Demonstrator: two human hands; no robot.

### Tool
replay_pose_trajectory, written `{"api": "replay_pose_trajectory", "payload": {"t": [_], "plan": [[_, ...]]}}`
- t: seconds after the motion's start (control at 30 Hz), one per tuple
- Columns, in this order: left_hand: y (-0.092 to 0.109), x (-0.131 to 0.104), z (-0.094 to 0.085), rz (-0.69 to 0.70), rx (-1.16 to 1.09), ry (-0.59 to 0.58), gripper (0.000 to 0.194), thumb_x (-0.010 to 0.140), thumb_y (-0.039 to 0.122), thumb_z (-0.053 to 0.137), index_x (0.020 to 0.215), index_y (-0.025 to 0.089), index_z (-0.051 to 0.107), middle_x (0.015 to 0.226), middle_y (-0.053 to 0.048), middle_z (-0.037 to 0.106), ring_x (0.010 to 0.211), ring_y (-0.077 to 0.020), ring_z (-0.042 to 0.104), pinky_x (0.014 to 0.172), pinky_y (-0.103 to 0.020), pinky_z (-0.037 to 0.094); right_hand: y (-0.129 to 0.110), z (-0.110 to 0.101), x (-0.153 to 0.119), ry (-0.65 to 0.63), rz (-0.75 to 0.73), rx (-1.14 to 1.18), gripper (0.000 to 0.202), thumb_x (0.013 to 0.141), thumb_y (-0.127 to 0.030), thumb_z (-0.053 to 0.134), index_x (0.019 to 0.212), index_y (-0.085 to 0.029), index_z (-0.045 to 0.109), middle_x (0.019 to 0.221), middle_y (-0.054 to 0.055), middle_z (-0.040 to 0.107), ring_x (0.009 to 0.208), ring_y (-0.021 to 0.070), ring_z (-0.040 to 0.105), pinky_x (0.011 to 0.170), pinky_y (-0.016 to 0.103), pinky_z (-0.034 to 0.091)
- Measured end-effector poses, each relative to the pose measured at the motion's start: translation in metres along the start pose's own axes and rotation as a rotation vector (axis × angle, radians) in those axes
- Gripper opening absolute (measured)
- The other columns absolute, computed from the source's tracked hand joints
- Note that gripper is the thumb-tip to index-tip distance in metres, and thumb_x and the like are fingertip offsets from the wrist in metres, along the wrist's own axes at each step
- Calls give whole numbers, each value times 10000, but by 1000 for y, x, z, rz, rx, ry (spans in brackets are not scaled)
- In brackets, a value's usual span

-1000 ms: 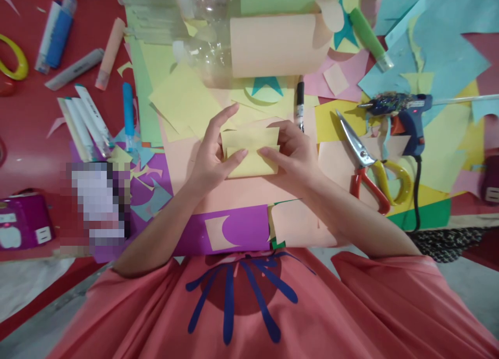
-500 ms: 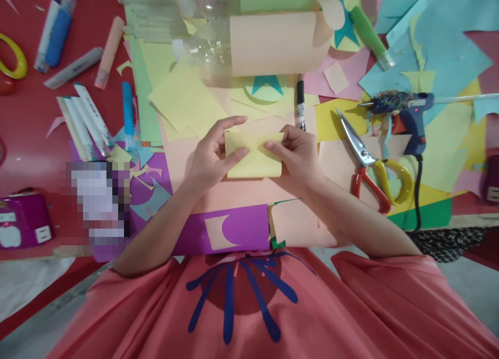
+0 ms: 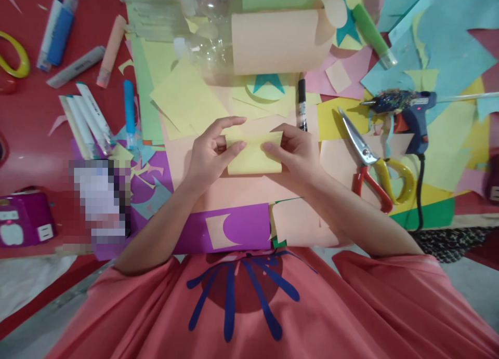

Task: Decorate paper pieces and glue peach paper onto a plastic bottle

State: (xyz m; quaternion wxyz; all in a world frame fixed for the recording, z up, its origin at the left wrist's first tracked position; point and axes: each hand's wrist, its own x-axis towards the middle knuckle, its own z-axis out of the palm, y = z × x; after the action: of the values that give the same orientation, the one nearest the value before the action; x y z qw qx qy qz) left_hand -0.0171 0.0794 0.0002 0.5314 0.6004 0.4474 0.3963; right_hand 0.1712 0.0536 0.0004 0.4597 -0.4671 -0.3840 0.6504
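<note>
Between my two hands is a small yellow paper, its lower edge curved as if folded or rolled. My left hand grips its left end, thumb on the front face. The right end is pinched by my right hand, with that thumb also on the front. Fingers behind the paper are partly hidden. Under the hands lies a peach sheet. A black marker lies just beyond my right hand, and scissors with red and yellow handles rest to its right.
Beyond the hands lie a clear plastic bottle and a peach paper roll. At right is a glue gun with a black cord. Markers, a pixelated object and a purple box are at left. Coloured paper scraps surround them.
Both thumbs have shifted slightly up and to the left on the yellow paper, which is still held at both ends. The whole view has moved a little.
</note>
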Motion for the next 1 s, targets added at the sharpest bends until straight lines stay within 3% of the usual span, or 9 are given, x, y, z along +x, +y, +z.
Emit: {"api": "replay_pose_trajectory", "payload": {"t": [0.17,0.5,0.63,0.8,1.0], "plan": [[2,0,0,-7,26,16,244,815,411,716,960,215,721,562,44,612,434,-70,503,399,-174,356,0,-1,0,7,-2,-25,249,775,-379,758,769,-201,584,673,-47,517,604,76,472,541,223,364],[3,0,0,43,42,28,223,826,420,709,915,217,733,594,38,612,391,-46,376,387,-200,288,0,-1,0,0,0,-37,319,787,-452,742,725,-196,563,655,-47,447,585,73,416,527,228,323],[3,0,0,50,52,28,261,823,461,711,923,221,727,525,56,520,383,-53,364,387,-206,289,-1,0,0,13,12,-31,348,759,-474,761,713,-196,558,640,-49,449,581,75,415,519,227,327],[3,-1,0,26,41,11,357,828,496,699,1072,236,684,462,87,407,367,-57,358,381,-194,268,-1,0,0,3,19,0,326,778,-455,750,715,-201,557,637,-50,435,574,77,412,524,236,334],[3,-1,-1,49,55,15,314,851,493,679,1040,242,703,442,103,241,355,-46,211,352,-197,192,0,0,-1,4,19,23,326,775,-453,755,709,-203,557,641,-49,437,579,80,417,531,240,340]]}}
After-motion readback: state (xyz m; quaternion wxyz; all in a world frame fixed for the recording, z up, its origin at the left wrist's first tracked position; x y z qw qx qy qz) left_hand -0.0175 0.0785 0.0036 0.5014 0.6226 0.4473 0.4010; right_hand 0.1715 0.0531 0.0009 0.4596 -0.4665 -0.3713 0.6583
